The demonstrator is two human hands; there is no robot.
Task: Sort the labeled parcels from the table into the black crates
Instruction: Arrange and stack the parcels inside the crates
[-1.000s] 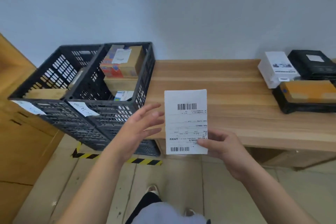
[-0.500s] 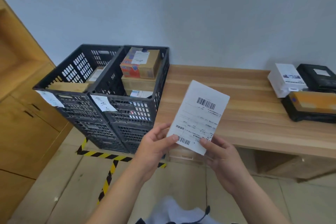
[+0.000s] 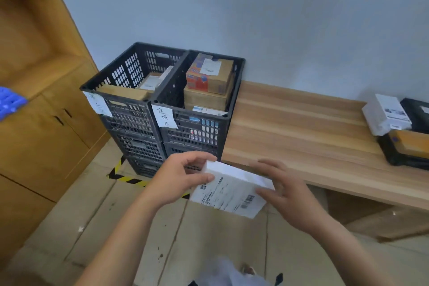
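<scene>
A person is standing on a tiled floor facing a pale blue-grey wall, holding a white parcel with a printed shipping label in front of the wooden table. The left hand is pinching the parcel's upper left corner between thumb and fingers; the right hand is lying against its right end with fingers spread and nearly straight, not curled round it. The parcel is tilting, label up, below the table's front edge.

Two black crates are sitting side by side against the table's left end, each wearing a handwritten paper tag. Cardboard boxes are stacked in the crate nearer the table. Yellow-black hazard tape is marking the floor at the crates' base. More parcels are waiting at the table's far right end. Wooden cabinets are filling the room left of the crates.
</scene>
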